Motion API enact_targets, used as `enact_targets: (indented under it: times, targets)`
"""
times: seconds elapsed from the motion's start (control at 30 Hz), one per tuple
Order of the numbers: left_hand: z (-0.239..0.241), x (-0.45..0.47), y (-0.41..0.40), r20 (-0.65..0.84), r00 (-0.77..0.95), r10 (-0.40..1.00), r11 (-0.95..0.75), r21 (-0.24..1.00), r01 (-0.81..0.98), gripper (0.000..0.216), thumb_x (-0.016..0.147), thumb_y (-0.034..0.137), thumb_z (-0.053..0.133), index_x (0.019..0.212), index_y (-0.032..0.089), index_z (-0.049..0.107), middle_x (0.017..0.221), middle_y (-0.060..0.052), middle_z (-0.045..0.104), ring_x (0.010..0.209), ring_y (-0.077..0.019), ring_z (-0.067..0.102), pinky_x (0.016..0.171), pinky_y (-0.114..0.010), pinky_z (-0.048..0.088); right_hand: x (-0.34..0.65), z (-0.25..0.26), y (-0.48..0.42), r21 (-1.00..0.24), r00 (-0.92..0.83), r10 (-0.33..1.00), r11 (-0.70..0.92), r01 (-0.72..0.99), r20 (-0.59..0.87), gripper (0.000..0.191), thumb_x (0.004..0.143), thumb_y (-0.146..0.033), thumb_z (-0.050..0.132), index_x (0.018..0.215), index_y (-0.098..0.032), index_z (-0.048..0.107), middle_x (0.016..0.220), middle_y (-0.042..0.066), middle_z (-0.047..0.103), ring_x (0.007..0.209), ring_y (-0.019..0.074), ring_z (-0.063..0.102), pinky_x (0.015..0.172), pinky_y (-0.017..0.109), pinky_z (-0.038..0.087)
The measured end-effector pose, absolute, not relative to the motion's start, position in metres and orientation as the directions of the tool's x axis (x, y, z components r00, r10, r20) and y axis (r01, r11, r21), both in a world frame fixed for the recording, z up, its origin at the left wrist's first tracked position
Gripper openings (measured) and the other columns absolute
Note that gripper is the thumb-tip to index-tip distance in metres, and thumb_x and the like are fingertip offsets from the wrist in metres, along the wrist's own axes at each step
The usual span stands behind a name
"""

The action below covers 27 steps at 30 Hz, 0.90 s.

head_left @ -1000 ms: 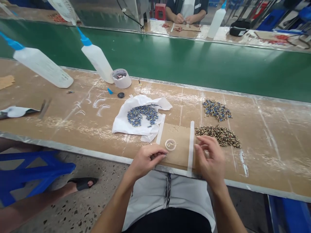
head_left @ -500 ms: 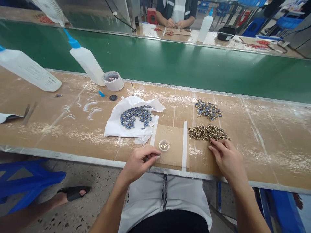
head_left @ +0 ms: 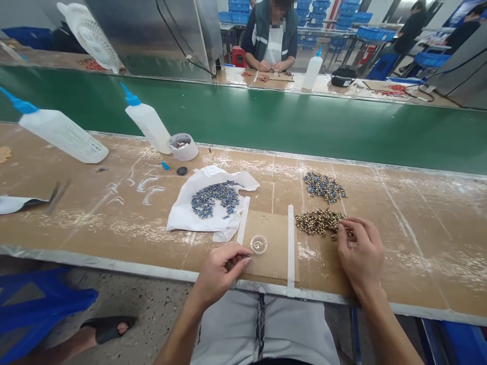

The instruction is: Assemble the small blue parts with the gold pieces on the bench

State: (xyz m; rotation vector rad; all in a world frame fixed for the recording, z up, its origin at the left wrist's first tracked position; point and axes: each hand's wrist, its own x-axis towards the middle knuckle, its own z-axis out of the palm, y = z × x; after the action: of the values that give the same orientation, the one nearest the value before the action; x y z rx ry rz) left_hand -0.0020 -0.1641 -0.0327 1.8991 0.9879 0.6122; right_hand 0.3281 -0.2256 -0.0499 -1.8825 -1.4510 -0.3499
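Observation:
My left hand (head_left: pixel 224 267) is closed in a pinch just left of a small clear round cup (head_left: pixel 259 245). Whatever sits between its fingertips is too small to name. The cup stands on a cardboard piece (head_left: pixel 272 228) and has a thin pale curl in it. At the right edge of a pile of small brass-coloured parts (head_left: pixel 317 222), my right hand (head_left: pixel 361 251) has its thumb and fingers drawn together, and they hide what they grip. Farther back lies a pile of small blue-and-brass parts (head_left: pixel 325 187). More blue pieces (head_left: pixel 215 197) rest on white paper (head_left: pixel 182 215).
Two white squeeze bottles, one nearer the left (head_left: pixel 64 134) and one farther right (head_left: pixel 148 124), lean near a tape roll (head_left: pixel 183 148). A black cap (head_left: pixel 182 171) lies nearby. Beyond the green belt (head_left: pixel 243 119), another person (head_left: pixel 272 45) handles small red parts at a bench.
My right hand has shifted right along the brass pile, its fingers now more curled. My left hand keeps its pinch beside the cup. The camera view has tilted up.

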Motion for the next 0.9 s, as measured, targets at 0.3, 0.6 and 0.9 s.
enact_targets:
  times: [0.3,0.6,0.9]
  targets:
    - [-0.023,0.003,-0.172,0.079,0.602,0.795,-0.323,0.894,0.309,0.014,0.094,0.021,0.055,0.098,0.016,0.067,0.091,-0.006,0.067,0.083,-0.0155,0.059,0.074,-0.025,0.045,0.323,-0.038,-0.244,-0.641,0.578,0.698,-0.222,0.735,0.422,0.018,0.089,-0.034,0.059,0.095,-0.019,0.066,0.086,0.007,0.071,0.074,0.0220,0.067,0.073,0.035,0.050]
    - [-0.023,0.042,-0.193,0.179,0.727,0.663,-0.403,0.903,0.145,0.019,0.095,0.020,0.051,0.102,0.013,0.068,0.085,-0.009,0.066,0.075,-0.0148,0.058,0.066,-0.024,0.045,0.242,-0.027,-0.275,-0.954,0.244,0.967,-0.001,0.299,0.076,0.015,0.092,-0.032,0.060,0.096,-0.022,0.071,0.087,0.006,0.066,0.078,0.0194,0.064,0.063,0.027,0.052]
    - [-0.036,0.053,-0.197,0.227,0.682,0.695,-0.479,0.854,0.204,0.017,0.095,0.020,0.054,0.093,0.012,0.069,0.078,-0.007,0.067,0.071,-0.0142,0.060,0.066,-0.023,0.045,0.230,-0.041,-0.285,-0.972,0.295,0.928,-0.235,-0.008,-0.227,0.021,0.083,-0.035,0.073,0.097,-0.020,0.073,0.079,0.004,0.073,0.068,0.0173,0.068,0.061,0.027,0.057]
